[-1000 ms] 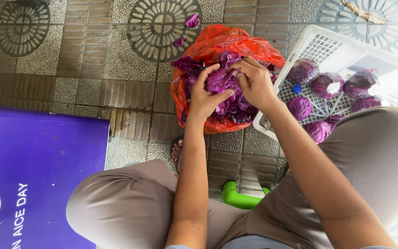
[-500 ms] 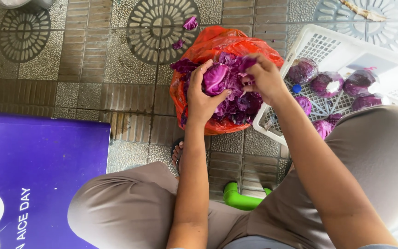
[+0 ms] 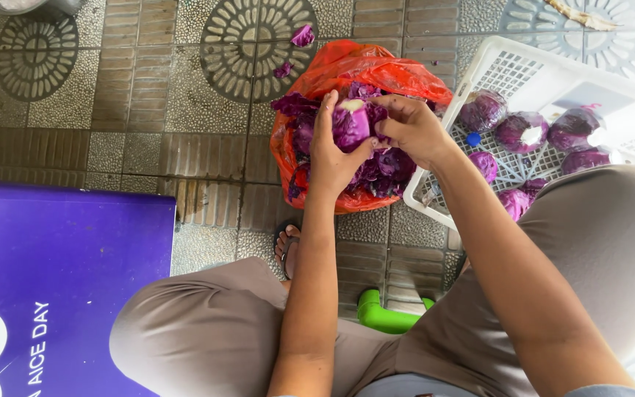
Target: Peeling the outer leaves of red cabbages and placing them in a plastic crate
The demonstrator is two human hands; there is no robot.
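Purple cabbage gripped by left hand; right hand fingers pinching its leaf.

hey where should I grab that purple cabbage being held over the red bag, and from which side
Probably cup the purple cabbage around its rounded body, from below and the left, as the left hand does. Its pale cut stem end faces up, and the right hand is at its loose outer leaves, so that side is taken. Underneath, the red bag of trimmings leaves room for a palm.
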